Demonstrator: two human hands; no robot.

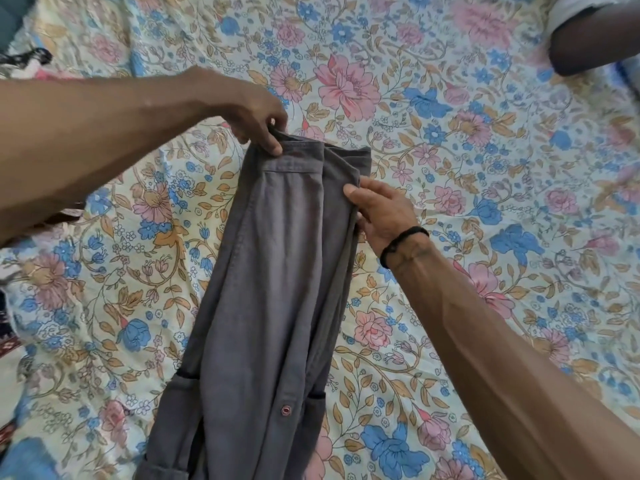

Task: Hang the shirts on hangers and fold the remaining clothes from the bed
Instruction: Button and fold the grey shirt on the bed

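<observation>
Floral-print bedsheet (450,140) in pink, blue and tan covers the bed, with a grey cotton shirt (277,271) held up over its middle.
Left hand (256,116) pinches the shirt's top left edge, thumb and fingers curled on the cloth. Right hand (384,213), black wristband (403,240) at the wrist, grips the right edge just below the top, thumb on the front. Shirt hangs long toward the camera, a red-ringed snap button (285,410) low down. Another person's arm (588,39) at top right.

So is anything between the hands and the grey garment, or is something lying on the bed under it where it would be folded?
Nothing visible. The left hand pinches the top edge of the grey garment, and the right hand holds its right side. The floral bedsheet around it shows only fabric; the part directly beneath is hidden.
</observation>
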